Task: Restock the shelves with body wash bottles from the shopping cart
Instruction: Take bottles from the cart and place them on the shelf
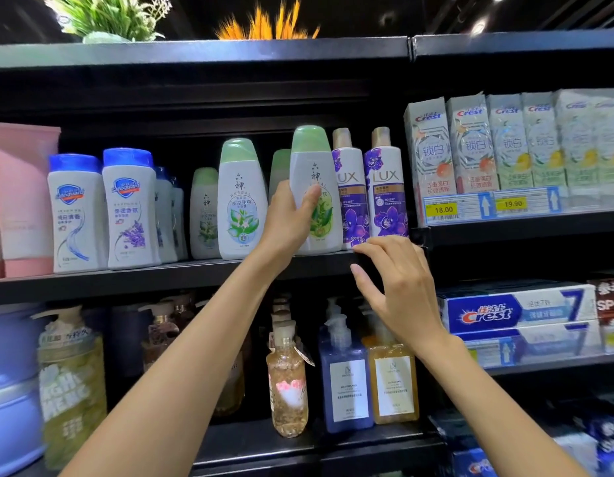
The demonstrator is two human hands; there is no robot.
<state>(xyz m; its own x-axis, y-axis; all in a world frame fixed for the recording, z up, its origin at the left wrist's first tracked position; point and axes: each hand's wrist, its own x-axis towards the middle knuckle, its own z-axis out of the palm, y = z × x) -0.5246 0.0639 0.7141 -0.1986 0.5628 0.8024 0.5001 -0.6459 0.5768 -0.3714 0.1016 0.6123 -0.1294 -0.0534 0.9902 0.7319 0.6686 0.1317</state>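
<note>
Nearest, the right hand (398,287) hovers with loose, spread fingers, holding nothing, just in front of the shelf (161,275) edge below the purple Lux bottles (367,197). Beyond it the left hand (292,218) wraps the lower body of a green-capped body wash bottle (314,173), thumb across the label, standing it upright at the shelf front beside the Lux pair. The bottle looks like stiff, smooth plastic, probably full and moderately heavy, so a waist grip below the taper seems safest against slipping.
</note>
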